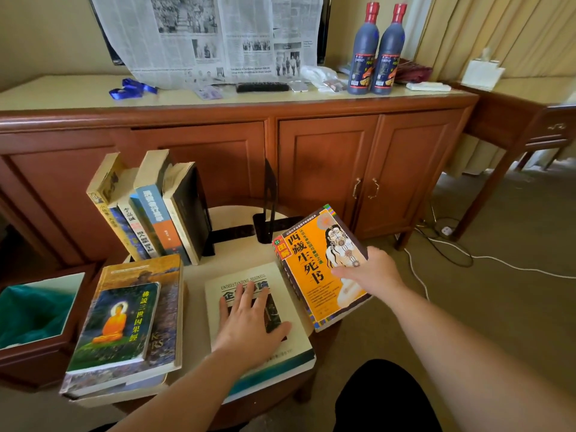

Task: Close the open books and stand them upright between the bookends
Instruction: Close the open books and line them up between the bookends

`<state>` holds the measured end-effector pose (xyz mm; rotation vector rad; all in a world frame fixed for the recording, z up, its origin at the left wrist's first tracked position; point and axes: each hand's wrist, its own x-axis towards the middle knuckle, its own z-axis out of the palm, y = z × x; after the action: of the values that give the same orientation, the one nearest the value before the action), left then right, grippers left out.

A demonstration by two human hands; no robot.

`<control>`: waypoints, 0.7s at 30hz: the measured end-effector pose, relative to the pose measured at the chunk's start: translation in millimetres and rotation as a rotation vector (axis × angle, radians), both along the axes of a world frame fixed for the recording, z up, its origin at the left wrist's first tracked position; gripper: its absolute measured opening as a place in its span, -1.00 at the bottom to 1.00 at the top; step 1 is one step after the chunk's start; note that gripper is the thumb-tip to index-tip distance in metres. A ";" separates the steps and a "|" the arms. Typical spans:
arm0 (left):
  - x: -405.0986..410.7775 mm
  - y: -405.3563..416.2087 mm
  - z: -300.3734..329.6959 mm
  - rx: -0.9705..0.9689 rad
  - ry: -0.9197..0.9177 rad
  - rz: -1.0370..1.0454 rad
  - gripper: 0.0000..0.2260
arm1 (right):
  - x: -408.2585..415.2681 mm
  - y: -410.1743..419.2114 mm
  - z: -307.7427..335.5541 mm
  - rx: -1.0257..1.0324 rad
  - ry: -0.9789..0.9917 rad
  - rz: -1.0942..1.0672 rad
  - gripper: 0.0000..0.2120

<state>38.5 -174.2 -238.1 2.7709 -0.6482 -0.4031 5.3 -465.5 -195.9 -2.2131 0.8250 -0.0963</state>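
Books [156, 210] stand leaning at table's [196, 275] back left edge, w/ black bookends [268, 207] beside them. Left hand [249, 322] lies flat, fingers straight, on closed cream book [296, 344] near front edge. Right hand [374, 272] grips orange book [311, 269], tilted up at right edge. Two more closed books [131, 322] stacked at front left.

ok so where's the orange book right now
In the head view the orange book is right of centre, tilted up off the round table, gripped by the right hand, just right of the cream business book.
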 end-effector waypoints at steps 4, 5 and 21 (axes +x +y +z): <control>2.5 -5.7 17.2 -0.156 0.117 0.071 -0.13 | -20.7 15.2 18.8 0.048 -0.210 -0.063 -0.39; 1.4 -8.0 25.5 -0.225 0.160 0.094 -0.10 | -23.9 18.3 23.8 0.055 -0.252 -0.074 -0.39; 31.7 29.9 146.5 -1.163 0.536 0.028 -0.63 | -9.5 87.7 55.5 0.239 -0.469 0.188 -0.44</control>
<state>70.3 -144.3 -91.6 1.4847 -0.4686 -0.5100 -4.2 -377.8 -140.5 -1.9194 0.3484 -0.3882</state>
